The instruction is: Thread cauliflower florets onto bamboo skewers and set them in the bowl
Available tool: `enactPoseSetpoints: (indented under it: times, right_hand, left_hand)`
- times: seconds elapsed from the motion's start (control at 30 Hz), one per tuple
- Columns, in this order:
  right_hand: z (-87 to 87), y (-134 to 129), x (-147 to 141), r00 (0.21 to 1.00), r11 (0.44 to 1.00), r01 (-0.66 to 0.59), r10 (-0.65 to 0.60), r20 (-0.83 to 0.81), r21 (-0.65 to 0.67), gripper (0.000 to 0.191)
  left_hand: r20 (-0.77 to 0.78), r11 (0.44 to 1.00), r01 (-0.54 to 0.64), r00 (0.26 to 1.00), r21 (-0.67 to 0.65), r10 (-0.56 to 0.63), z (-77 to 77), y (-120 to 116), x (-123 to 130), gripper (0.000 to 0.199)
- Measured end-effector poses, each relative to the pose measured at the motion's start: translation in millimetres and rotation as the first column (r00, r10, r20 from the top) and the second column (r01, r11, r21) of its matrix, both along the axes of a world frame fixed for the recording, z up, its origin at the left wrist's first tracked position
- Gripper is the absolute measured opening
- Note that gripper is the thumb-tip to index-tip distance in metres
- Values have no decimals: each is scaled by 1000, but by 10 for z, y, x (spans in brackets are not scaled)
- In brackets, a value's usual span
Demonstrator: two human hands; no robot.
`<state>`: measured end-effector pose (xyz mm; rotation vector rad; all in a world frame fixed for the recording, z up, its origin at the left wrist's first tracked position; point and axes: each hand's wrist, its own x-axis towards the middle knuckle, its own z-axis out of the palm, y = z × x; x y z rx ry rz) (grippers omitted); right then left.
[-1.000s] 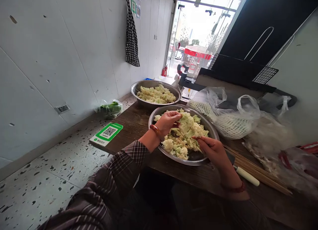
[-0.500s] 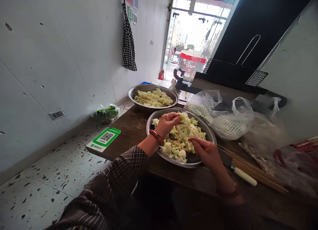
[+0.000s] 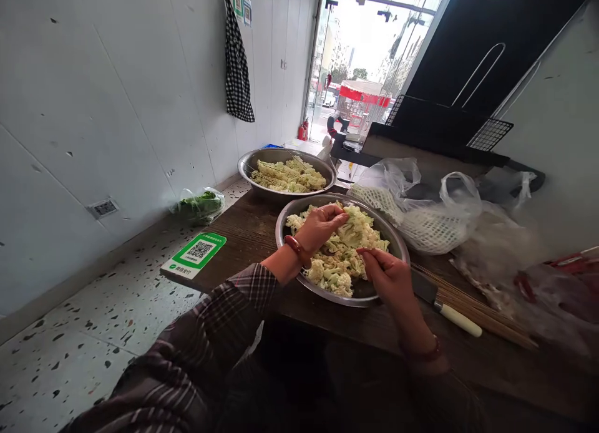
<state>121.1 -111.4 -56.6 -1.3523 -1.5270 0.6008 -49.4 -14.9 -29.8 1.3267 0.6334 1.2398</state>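
Observation:
A wide metal bowl (image 3: 401,251) of cauliflower pieces sits on the dark wooden table in front of me. Above its middle, my left hand (image 3: 322,226) pinches a cauliflower floret (image 3: 356,226) between thumb and fingers. My right hand (image 3: 387,272) is over the bowl's right side, its fingertips closed together just below the floret; anything between them is too small to make out. Loose cauliflower (image 3: 333,276) lies in the bowl under both hands. Behind it stands a second metal bowl (image 3: 244,165), also holding cauliflower (image 3: 290,176) with thin skewers across it.
A knife (image 3: 461,321) and a bundle of wooden skewers (image 3: 496,321) lie right of the near bowl. Plastic bags (image 3: 435,224) fill the back right. A green QR card (image 3: 199,252) is at the table's left corner (image 3: 224,283). Bagged greens (image 3: 199,205) are beyond the table's left edge.
The camera view has tilted down slightly. My left hand has shifted a little to the right with the floret, and both hands remain over the near bowl.

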Motion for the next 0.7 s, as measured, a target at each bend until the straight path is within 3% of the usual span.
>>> enactPoseSetpoints:
  times: [0.17, 0.37, 0.47, 0.6, 0.7]
  right_hand:
    - [-19, 20, 20, 980, 998, -34, 21, -197, -61, 41]
    - [89, 69, -74, 926, 999, 29, -22, -377, 14, 44]
    - [139, 106, -168, 916, 998, 40, -19, -400, 45, 44]
    - [104, 127, -265, 915, 999, 30, -11, -403, 39, 47]
    - [52, 109, -279, 918, 1000, -23, 24, -396, 9, 49]
  left_hand:
    - [191, 931, 256, 959, -261, -210, 38, -5, -55, 53]
    - [0, 927, 342, 938, -156, -346, 129, -105, 9, 51]
    - [93, 928, 291, 956, -232, -276, 200, -217, 135, 41]
    - [317, 930, 193, 944, -312, -90, 258, -333, 285, 36]
    - [353, 938, 113, 936, -328, 11, 262, -379, 332, 36]
